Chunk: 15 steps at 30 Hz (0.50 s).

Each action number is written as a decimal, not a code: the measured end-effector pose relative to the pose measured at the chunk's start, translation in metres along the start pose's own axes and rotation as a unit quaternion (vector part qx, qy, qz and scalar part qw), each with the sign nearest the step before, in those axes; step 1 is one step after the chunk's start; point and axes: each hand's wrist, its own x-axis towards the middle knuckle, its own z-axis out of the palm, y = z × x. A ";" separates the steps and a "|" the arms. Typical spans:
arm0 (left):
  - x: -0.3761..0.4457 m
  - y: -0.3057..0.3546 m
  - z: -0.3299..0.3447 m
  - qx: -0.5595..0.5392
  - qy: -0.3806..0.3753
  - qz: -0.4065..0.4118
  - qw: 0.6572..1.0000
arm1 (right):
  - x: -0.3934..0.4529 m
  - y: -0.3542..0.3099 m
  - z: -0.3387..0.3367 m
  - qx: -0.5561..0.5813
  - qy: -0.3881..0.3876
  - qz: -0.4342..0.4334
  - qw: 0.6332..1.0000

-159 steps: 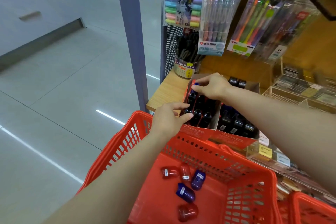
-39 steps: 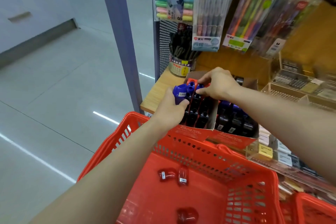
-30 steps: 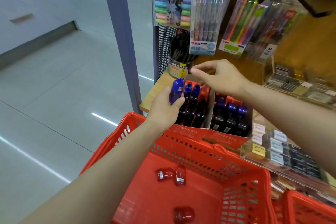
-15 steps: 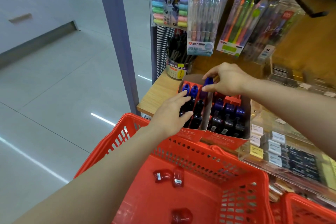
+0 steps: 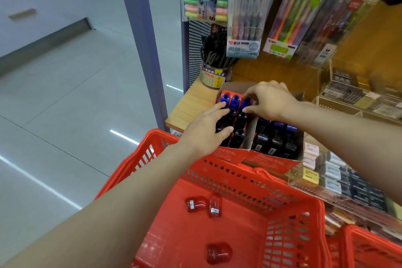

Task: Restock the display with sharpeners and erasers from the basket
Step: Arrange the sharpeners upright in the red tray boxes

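red sharpeners (image 5: 214, 205) lie three in the basket (image 5: 289, 209), unshelved, while the right hand (image 5: 268, 100) pinches a blue sharpener (image 5: 245, 103) into the display box (image 5: 250, 135); the left hand (image 5: 206, 132) rests open.

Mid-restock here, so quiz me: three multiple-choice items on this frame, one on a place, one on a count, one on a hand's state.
1. Where is the display box of sharpeners?
A. on the floor
B. on the wooden shelf's edge, behind the basket
C. inside the basket

2. How many red sharpeners lie in the basket?
A. one
B. three
C. six

3. What is the right hand doing?
A. pinching a blue sharpener in the box's back row
B. hanging idle
C. gripping the basket's rim

Key: 1 B, the box sits at the shelf corner; 2 B, two together, one nearer the camera; 3 A, its fingertips close on the blue piece.
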 end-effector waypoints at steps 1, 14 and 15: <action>0.001 0.001 0.000 0.002 -0.002 -0.001 1.000 | -0.002 -0.001 0.003 -0.015 0.010 0.006 1.000; -0.095 -0.058 0.007 0.037 0.096 0.005 0.995 | -0.165 -0.067 0.112 0.238 0.051 -0.203 0.948; -0.102 -0.073 0.014 0.062 0.021 -0.026 0.998 | -0.181 -0.068 0.147 0.206 -0.060 -0.165 0.963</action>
